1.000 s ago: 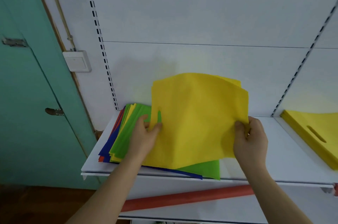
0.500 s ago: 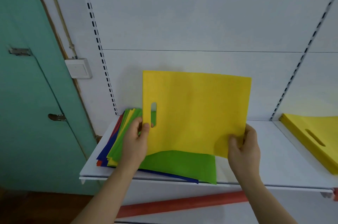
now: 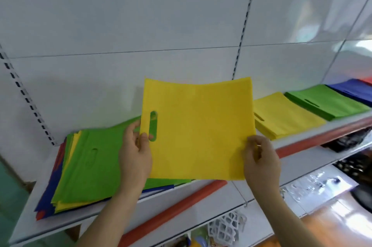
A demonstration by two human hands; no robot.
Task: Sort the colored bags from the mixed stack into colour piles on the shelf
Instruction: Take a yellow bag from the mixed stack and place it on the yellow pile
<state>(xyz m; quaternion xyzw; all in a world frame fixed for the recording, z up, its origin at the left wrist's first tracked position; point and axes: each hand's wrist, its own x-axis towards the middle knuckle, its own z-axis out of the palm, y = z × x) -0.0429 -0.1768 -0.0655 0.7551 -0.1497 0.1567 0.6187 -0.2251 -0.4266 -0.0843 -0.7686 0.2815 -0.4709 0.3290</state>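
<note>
Two hands hold up our yellow bag (image 3: 198,128) above the shelf (image 3: 201,196): the left hand (image 3: 135,158) pinches its edge beside the handle slot, the right hand (image 3: 260,161) pinches its lower corner. Left of our left hand lies the mixed stack (image 3: 86,168); beyond our right hand sits the yellow pile (image 3: 281,117).

Bright, even light; glare top right; edges motion-blurred, bowed, perhaps by wide-angle lens.
</note>
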